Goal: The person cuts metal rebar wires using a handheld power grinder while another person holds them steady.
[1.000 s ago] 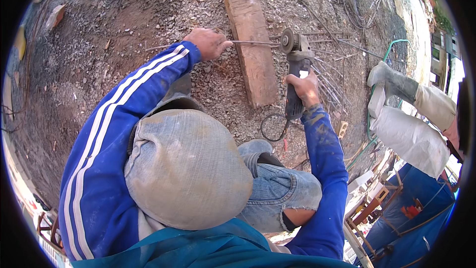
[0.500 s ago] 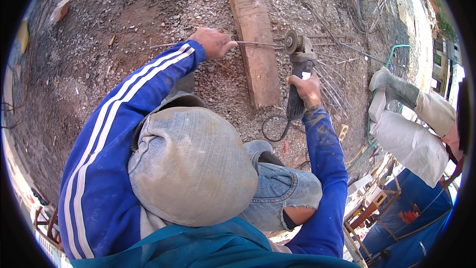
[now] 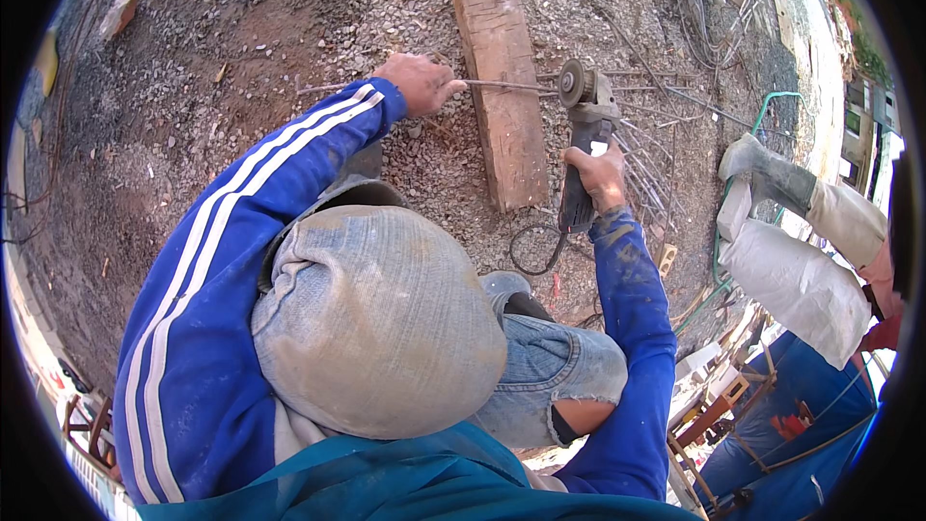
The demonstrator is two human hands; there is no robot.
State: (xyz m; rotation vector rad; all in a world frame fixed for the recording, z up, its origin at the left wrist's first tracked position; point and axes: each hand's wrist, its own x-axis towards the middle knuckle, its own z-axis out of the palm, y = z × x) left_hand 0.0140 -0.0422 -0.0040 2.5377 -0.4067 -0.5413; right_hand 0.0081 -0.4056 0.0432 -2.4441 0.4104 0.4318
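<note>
My left hand (image 3: 421, 84) is closed around a thin steel rod (image 3: 506, 85), which lies across a wooden beam (image 3: 495, 58). In my right hand (image 3: 600, 174) is an angle grinder (image 3: 579, 195), gripped by its dark body with the head pointing away from me. Its round disc (image 3: 576, 83) stands at the rod's right end, just past the beam; whether disc and rod touch, I cannot tell. A black cord (image 3: 537, 249) curls from the grinder's rear end onto the gravel.
Several loose rods (image 3: 648, 169) lie right of the grinder, with tangled wire (image 3: 709, 24) farther off. At the right, another person's boot (image 3: 776, 174) stands by a green hose (image 3: 769, 106). A blue tarp (image 3: 772, 434) is at lower right. Gravel (image 3: 260, 58) covers the ground.
The view has shifted very slightly. Both hands keep their grip, and the rod and grinder hold nearly the same place over the beam.
</note>
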